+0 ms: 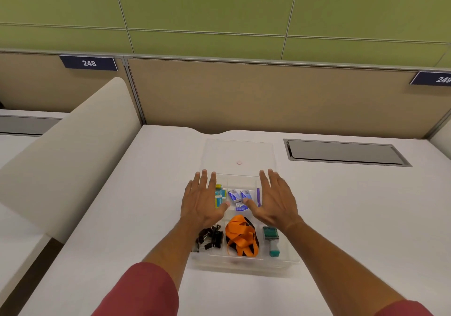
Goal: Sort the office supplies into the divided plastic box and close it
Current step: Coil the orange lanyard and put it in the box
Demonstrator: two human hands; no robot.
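Note:
A clear divided plastic box (pixel 290 260) lies on the white desk with its clear lid (pixel 239 153) open flat behind it. Black binder clips (pixel 211 238) fill the near left compartment, an orange lanyard (pixel 241 236) the near middle, a green stamp (pixel 271 240) the near right. Small blue and white boxes (pixel 238 197) sit in the far middle, yellow and teal packets (pixel 219 193) far left. My left hand (pixel 203 199) hovers flat over the far left part, my right hand (pixel 275 199) flat over the far right. Both hold nothing.
The white desk (pixel 353 218) has a grey cable hatch (pixel 346 153) at the far right. A beige partition (pixel 268 96) closes the back. A white side divider (pixel 73 149) rises at the left.

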